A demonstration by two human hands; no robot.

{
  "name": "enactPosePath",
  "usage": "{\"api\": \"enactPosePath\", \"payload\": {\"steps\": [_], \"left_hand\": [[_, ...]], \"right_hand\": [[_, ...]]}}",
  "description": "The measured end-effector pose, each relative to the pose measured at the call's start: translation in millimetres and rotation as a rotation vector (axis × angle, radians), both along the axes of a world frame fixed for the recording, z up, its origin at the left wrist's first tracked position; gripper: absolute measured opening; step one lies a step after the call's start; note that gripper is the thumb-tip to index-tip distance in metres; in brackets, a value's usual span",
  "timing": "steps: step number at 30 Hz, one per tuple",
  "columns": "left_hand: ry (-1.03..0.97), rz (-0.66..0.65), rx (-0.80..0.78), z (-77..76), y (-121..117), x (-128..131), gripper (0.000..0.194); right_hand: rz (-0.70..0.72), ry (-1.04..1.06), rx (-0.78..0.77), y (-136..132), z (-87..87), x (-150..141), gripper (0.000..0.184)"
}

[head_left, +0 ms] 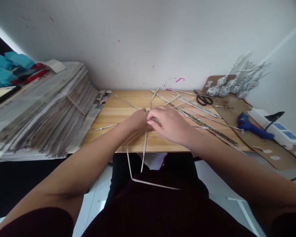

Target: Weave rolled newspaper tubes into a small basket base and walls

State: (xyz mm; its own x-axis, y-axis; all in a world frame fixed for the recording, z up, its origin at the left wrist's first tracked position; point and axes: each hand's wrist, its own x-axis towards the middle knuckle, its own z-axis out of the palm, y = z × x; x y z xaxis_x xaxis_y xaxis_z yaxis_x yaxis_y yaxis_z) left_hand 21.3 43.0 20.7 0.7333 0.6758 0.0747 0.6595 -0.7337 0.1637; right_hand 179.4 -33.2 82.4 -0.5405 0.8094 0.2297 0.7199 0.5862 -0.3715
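Note:
My left hand (pixel 138 120) and my right hand (pixel 165 122) meet over the middle of the wooden table. Both are closed round the crossing of several thin rolled-paper sticks, which fan outward from between them. The crossing itself is hidden by my fingers. One pale paper stick (pixel 145 144) comes out below my hands and hangs past the table's front edge. A longer bent paper stick (pixel 128 161) kinks downward, then runs right across my lap. Other ends stick out to the left (pixel 107 127) and to the back (pixel 151 104). My right thumb and forefinger are pressed close together.
Loose paper sticks (pixel 202 123) lie right of my hands on the table (pixel 123 102). Black-handled scissors (pixel 204 99), foil-like woven bundles (pixel 227 86), a blue glue gun (pixel 254 127) and a white power strip (pixel 276 126) are farther right. A tall newspaper stack (pixel 51 108) stands left.

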Motion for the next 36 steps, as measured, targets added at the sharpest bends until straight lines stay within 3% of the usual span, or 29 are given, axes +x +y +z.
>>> {"api": "enactPosePath", "payload": {"steps": [4,8,16,25,30,36], "left_hand": [[0.049,0.087,-0.005,2.2,-4,-2,0.049],[0.036,-0.014,-0.032,5.9,-3,-7,0.026],[0.01,-0.164,-0.062,4.1,4,-13,0.01],[-0.056,-0.068,-0.091,5.3,6,-23,0.01],[-0.227,-0.124,-0.143,0.5,11,-28,0.008],[-0.194,-0.122,-0.135,1.3,12,-28,0.004]], "right_hand": [[-0.045,-0.216,-0.012,25,-34.8,21,0.021],[-0.061,-0.225,0.0,34,-58.9,27,0.027],[-0.104,-0.324,-0.016,46,-46.6,18,0.026],[-0.114,-0.258,-0.01,45,-52.7,13,0.027],[-0.08,-0.219,0.014,44,-59.5,17,0.024],[-0.101,-0.315,0.009,41,-49.8,13,0.024]]}}
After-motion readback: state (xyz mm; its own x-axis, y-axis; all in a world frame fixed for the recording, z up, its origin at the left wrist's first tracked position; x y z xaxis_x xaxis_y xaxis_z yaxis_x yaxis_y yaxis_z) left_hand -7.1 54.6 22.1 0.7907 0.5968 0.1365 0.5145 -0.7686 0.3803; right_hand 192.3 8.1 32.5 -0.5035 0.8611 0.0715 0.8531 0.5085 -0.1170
